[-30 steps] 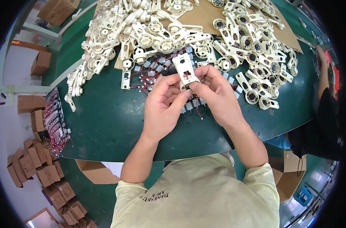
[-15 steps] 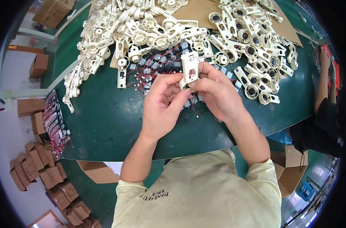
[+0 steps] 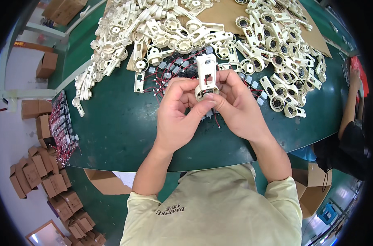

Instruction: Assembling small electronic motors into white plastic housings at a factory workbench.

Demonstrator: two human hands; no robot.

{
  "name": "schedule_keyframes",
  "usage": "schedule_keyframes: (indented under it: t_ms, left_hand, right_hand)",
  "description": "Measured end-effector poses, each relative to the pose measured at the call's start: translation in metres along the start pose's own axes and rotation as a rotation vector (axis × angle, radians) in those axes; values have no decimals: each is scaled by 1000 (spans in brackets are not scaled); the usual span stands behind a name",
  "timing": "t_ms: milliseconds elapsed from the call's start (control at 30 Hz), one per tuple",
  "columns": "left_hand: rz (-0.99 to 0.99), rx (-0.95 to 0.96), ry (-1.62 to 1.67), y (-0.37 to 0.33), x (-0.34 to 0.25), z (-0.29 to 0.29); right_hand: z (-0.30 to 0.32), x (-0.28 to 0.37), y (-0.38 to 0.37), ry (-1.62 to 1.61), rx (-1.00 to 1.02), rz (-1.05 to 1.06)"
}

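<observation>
Between both hands, above the green table, is a cream plastic housing [image 3: 207, 67] with a long slotted arm and a round ring end. The ring is toward me, and a dark round part [image 3: 206, 92] shows inside it. My left hand [image 3: 174, 117] grips the ring's left side, its thumb at the lower rim. From the other side my right hand [image 3: 244, 112] closes on the ring, thumb pressed near the dark part. Just beyond my hands lie small grey-and-black motors [image 3: 178, 67] with red wires, partly hidden by the hands and housing.
A large heap of cream housings [image 3: 161, 39] covers the far left; housings with dark round inserts [image 3: 278, 60] lie at right. More wired motors [image 3: 62, 127] sit at the table's left edge. Cardboard boxes [image 3: 43, 164] stand on the left floor. Another person's arm [image 3: 349, 102] is at far right.
The housing has tilted, so its ring end and the dark part inside now face me more. My right thumb has shifted down onto the ring. The whole view has moved slightly.
</observation>
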State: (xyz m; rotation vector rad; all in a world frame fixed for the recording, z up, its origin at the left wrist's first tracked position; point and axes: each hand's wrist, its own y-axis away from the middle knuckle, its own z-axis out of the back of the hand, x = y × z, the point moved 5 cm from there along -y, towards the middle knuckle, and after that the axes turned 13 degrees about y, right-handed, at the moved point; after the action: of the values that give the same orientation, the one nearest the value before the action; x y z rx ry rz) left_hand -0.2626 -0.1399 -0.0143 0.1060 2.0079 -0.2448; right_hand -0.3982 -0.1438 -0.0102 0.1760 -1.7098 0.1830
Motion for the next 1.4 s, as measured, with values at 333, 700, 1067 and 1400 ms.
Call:
schedule_keyframes:
  t_ms: [333, 700, 1067, 1400]
  left_hand:
    - [-71, -163, -318, -14, -25, 25]
    - [-148, -568, -1344, -41, -40, 115]
    - [-122, -356, -199, -12, -66, 69]
    - [113, -150, 490, -19, -32, 60]
  right_hand:
    - [72, 22, -8, 454, -387, 99]
    - [52, 34, -9, 988, -238, 228]
    - [2, 10, 1, 1328, 195, 405]
    - [10, 27, -2, 850, 84, 251]
